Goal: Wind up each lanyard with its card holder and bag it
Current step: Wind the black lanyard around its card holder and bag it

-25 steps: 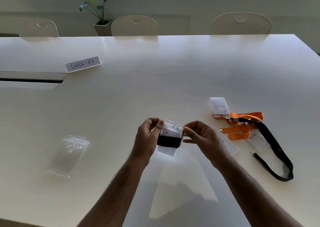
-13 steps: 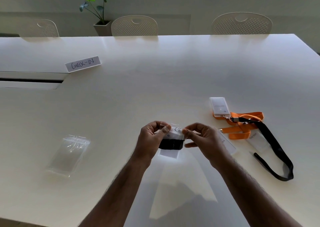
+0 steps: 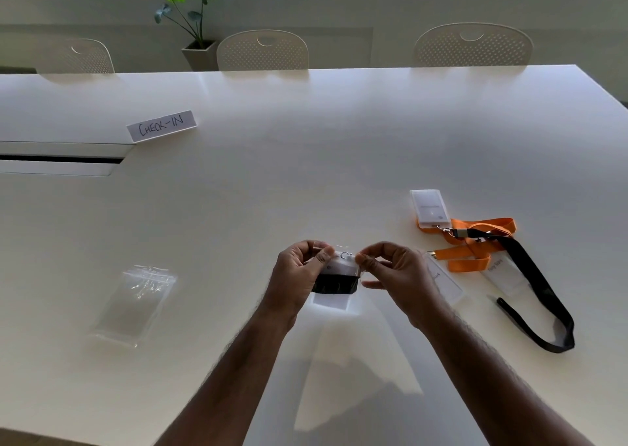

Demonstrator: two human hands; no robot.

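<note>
A clear bag [image 3: 334,284] hangs between my hands just above the white table [image 3: 306,160], holding a card holder wrapped in a black lanyard. My left hand [image 3: 300,272] pinches the bag's top left corner, and my right hand [image 3: 394,272] pinches its top right corner. An orange lanyard [image 3: 475,241] with a white card holder [image 3: 430,207] lies to the right. Across it runs a loose black lanyard [image 3: 540,292] with its own card holder [image 3: 503,274]. Another card holder [image 3: 445,281] lies partly behind my right hand. Several empty clear bags [image 3: 136,304] lie stacked at the left.
A "CHECK-IN" sign [image 3: 161,126] stands at the back left, near a slot [image 3: 57,158] in the table top. Beyond the far edge are three white chairs [image 3: 263,51] and a potted plant [image 3: 193,21].
Both hands have lowered the bag slightly toward the table and drawn closer together along its top edge.
</note>
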